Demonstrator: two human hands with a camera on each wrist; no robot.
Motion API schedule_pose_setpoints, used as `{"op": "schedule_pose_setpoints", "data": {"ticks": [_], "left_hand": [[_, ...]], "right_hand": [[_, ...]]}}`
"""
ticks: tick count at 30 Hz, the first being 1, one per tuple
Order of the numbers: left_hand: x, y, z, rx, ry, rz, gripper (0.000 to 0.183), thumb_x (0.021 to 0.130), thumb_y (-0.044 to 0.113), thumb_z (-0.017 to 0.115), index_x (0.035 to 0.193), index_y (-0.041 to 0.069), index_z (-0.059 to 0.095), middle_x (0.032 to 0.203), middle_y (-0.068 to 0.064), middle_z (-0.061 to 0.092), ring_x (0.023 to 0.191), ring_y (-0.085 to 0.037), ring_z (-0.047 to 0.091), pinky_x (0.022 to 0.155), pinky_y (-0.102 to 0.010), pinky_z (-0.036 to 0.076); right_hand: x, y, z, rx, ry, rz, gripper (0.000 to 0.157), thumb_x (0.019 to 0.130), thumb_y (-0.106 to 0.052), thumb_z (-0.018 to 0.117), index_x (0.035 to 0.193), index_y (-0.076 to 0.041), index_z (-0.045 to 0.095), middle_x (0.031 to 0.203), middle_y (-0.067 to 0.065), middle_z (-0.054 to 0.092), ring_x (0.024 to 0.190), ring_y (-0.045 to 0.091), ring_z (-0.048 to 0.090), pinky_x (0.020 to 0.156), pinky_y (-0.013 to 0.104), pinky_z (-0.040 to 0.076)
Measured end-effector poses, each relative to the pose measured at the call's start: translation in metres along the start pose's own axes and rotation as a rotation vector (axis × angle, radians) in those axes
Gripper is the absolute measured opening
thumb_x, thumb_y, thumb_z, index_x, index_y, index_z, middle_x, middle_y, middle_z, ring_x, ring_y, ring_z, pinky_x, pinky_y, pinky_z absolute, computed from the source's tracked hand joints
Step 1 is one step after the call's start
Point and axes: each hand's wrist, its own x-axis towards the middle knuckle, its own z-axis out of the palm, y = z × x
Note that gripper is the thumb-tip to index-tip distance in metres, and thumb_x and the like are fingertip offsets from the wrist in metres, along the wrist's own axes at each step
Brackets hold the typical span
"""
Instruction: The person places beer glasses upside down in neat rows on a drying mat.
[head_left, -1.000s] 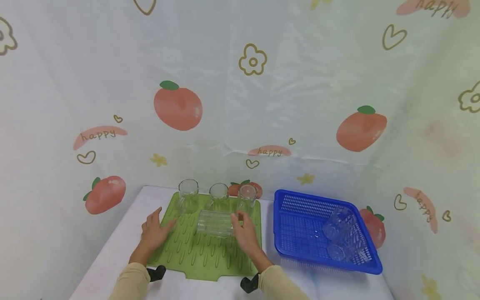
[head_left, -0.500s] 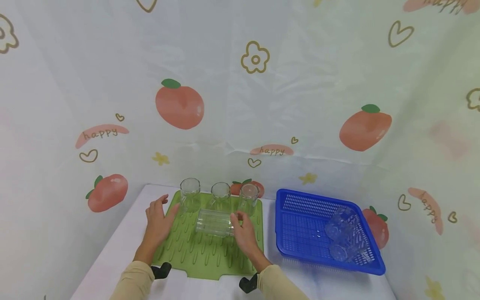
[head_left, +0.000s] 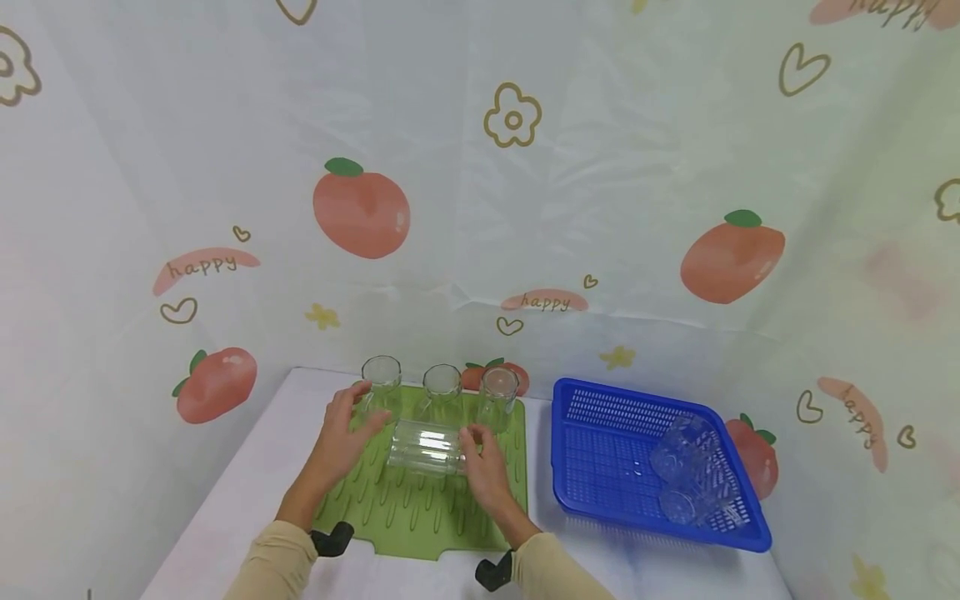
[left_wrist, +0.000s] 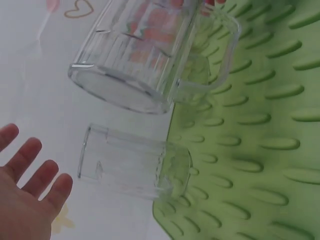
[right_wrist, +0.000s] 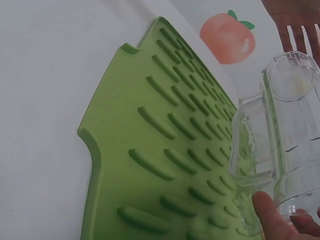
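Observation:
A clear glass mug lies sideways in the air above the green ridged mat. My right hand grips the mug by its right end, with the thumb on the near side in the right wrist view. The mug's handle points toward my body. Just off the mug's other end, my left hand holds nothing, its fingers spread in the left wrist view. Behind the held mug, three glass mugs stand in a row along the mat's back: a left one, a middle one and a right one.
To the right of the mat is a blue plastic basket with more clear glassware lying in its right side. A white patterned curtain rises directly behind the table.
My left hand has moved right and in toward the held mug's end. The mug and my right hand have stayed almost in place, the mug turning slightly.

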Motion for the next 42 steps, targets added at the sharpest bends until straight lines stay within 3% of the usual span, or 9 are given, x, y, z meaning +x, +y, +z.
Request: {"op": "schedule_pose_setpoints", "data": {"ticks": [5, 12, 17, 21, 27, 34, 39, 42], "left_hand": [[-0.003, 0.005, 0.009, -0.014, -0.033, 0.046, 0.073, 0.097, 0.034, 0.069, 0.155, 0.006, 0.036, 0.157, -0.018, 0.038, 0.145, -0.04, 0.031, 0.115, -0.063, 0.034], [-0.007, 0.011, 0.023, 0.052, -0.096, 0.092, 0.08, 0.093, 0.038, 0.074, 0.155, 0.005, 0.037, 0.153, -0.02, 0.042, 0.139, -0.043, 0.04, 0.108, -0.065, 0.042], [-0.01, 0.011, 0.029, 0.06, -0.134, 0.131, 0.083, 0.091, 0.036, 0.076, 0.154, 0.001, 0.036, 0.151, -0.023, 0.043, 0.136, -0.045, 0.043, 0.106, -0.065, 0.043], [-0.011, 0.009, 0.032, 0.053, -0.159, 0.132, 0.085, 0.09, 0.037, 0.076, 0.155, 0.002, 0.034, 0.152, -0.024, 0.043, 0.138, -0.047, 0.043, 0.109, -0.067, 0.041], [-0.013, 0.009, 0.035, 0.026, -0.187, 0.111, 0.088, 0.09, 0.036, 0.078, 0.157, 0.004, 0.031, 0.153, -0.024, 0.042, 0.138, -0.046, 0.043, 0.108, -0.067, 0.041], [-0.015, 0.01, 0.037, 0.034, -0.218, 0.059, 0.097, 0.083, 0.036, 0.085, 0.159, 0.014, 0.028, 0.154, -0.021, 0.04, 0.142, -0.043, 0.042, 0.111, -0.067, 0.039], [-0.015, 0.01, 0.038, 0.071, -0.226, 0.13, 0.105, 0.073, 0.026, 0.093, 0.159, 0.019, 0.033, 0.148, -0.021, 0.047, 0.136, -0.044, 0.048, 0.108, -0.063, 0.044], [-0.015, 0.009, 0.038, 0.068, -0.233, 0.135, 0.104, 0.072, 0.022, 0.093, 0.158, 0.023, 0.035, 0.145, -0.019, 0.05, 0.134, -0.042, 0.051, 0.106, -0.063, 0.045]], "right_hand": [[-0.001, -0.001, 0.001, -0.01, -0.008, 0.003, 0.058, 0.106, -0.052, 0.045, 0.14, -0.005, 0.053, 0.131, 0.015, 0.061, 0.101, 0.02, 0.066, 0.078, 0.033, 0.055], [-0.003, -0.002, 0.003, -0.002, -0.034, 0.012, 0.059, 0.107, -0.052, 0.043, 0.141, -0.005, 0.051, 0.13, 0.015, 0.061, 0.099, 0.02, 0.066, 0.075, 0.031, 0.056], [-0.005, -0.004, 0.004, 0.011, -0.056, 0.015, 0.056, 0.107, -0.054, 0.042, 0.141, -0.011, 0.052, 0.131, 0.013, 0.061, 0.097, 0.017, 0.065, 0.074, 0.03, 0.056], [-0.006, -0.006, 0.004, 0.015, -0.069, 0.019, 0.055, 0.106, -0.056, 0.041, 0.142, -0.015, 0.051, 0.133, 0.01, 0.06, 0.098, 0.015, 0.064, 0.075, 0.029, 0.055], [-0.008, -0.008, 0.004, 0.022, -0.062, 0.004, 0.055, 0.107, -0.053, 0.041, 0.143, -0.012, 0.051, 0.131, 0.012, 0.061, 0.1, 0.017, 0.064, 0.074, 0.03, 0.055], [-0.007, -0.01, 0.005, 0.037, -0.048, 0.004, 0.055, 0.108, -0.051, 0.042, 0.142, -0.01, 0.052, 0.125, 0.013, 0.063, 0.098, 0.018, 0.063, 0.076, 0.031, 0.054], [-0.006, -0.01, 0.003, 0.04, -0.061, 0.004, 0.052, 0.108, -0.05, 0.041, 0.142, -0.013, 0.052, 0.124, 0.015, 0.063, 0.098, 0.018, 0.062, 0.074, 0.032, 0.053], [-0.005, -0.01, 0.002, 0.036, -0.077, 0.0, 0.051, 0.108, -0.05, 0.042, 0.142, -0.014, 0.051, 0.128, 0.014, 0.062, 0.102, 0.02, 0.063, 0.076, 0.033, 0.054]]}}
